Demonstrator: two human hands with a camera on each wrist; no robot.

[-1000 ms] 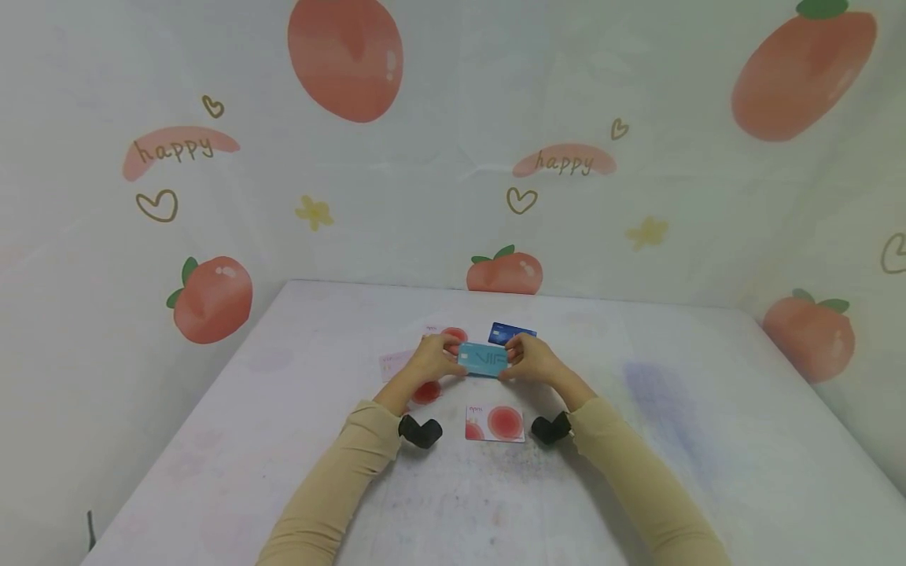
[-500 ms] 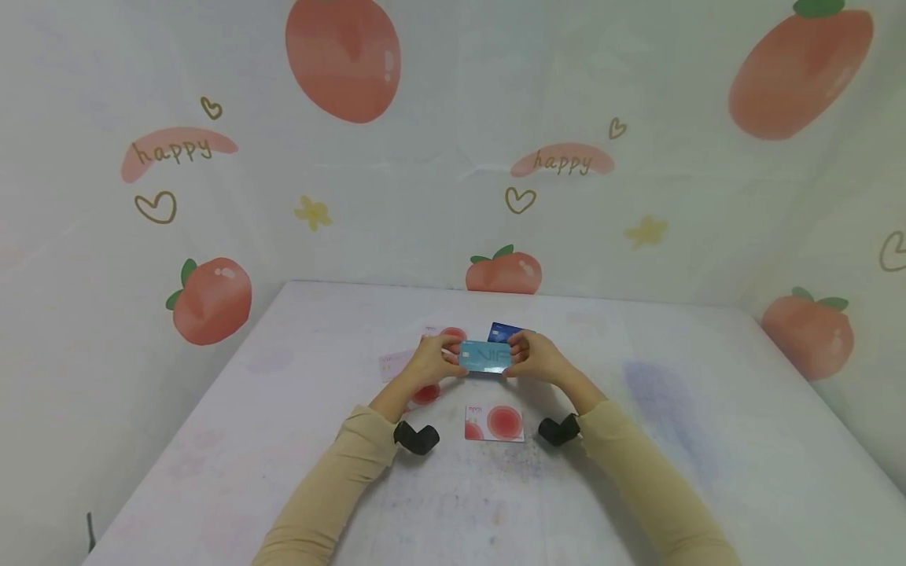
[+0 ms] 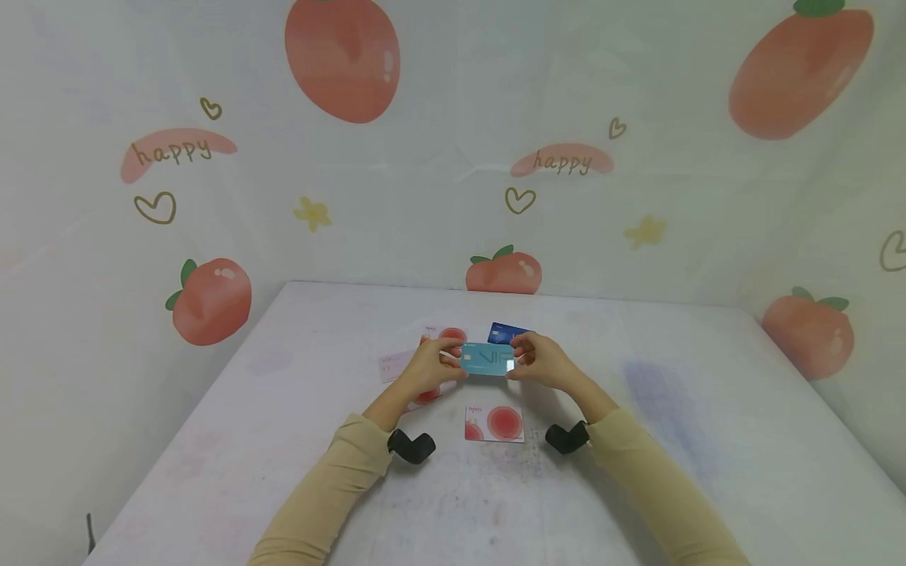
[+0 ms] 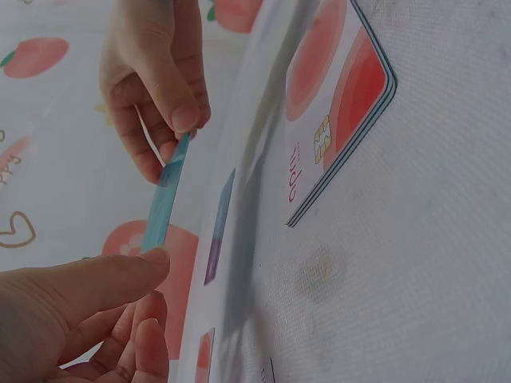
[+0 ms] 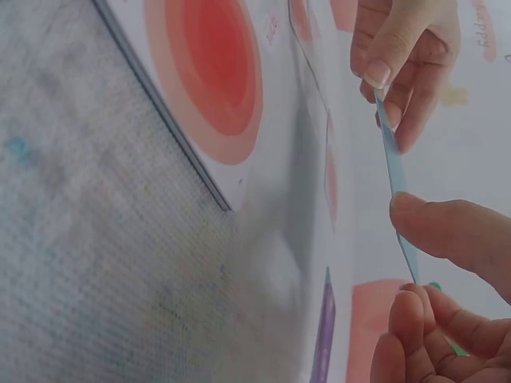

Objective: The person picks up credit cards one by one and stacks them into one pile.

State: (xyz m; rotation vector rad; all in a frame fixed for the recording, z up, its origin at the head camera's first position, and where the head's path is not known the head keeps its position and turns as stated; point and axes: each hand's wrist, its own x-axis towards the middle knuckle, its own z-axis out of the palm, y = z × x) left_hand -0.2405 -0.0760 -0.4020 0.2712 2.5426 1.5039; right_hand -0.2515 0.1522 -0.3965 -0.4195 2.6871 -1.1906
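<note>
A light blue VIP card (image 3: 487,359) is held up above the table between both hands, its printed face toward the head camera. My left hand (image 3: 429,367) pinches its left end between thumb and fingertips. At the other end, my right hand (image 3: 541,363) pinches it the same way. Both wrist views show the card (image 4: 165,199) nearly edge-on, with the right thumb (image 5: 455,235) lying across its face. Below the hands lies a white card with red circles (image 3: 494,424), which the left wrist view shows as a neat stack (image 4: 339,104).
Behind the right hand lies a dark blue card (image 3: 499,332). Around the left hand are a pale pink card (image 3: 393,365), a red-circled card (image 3: 451,333) behind it, and another (image 3: 425,396) partly hidden by the wrist. A patterned white backdrop (image 3: 425,173) rises at the table's far edge.
The blue card has shifted slightly right and changed tilt, so its VIP lettering shows more plainly, with a bright glint at its right corner. Both forearms have spread a little apart.
</note>
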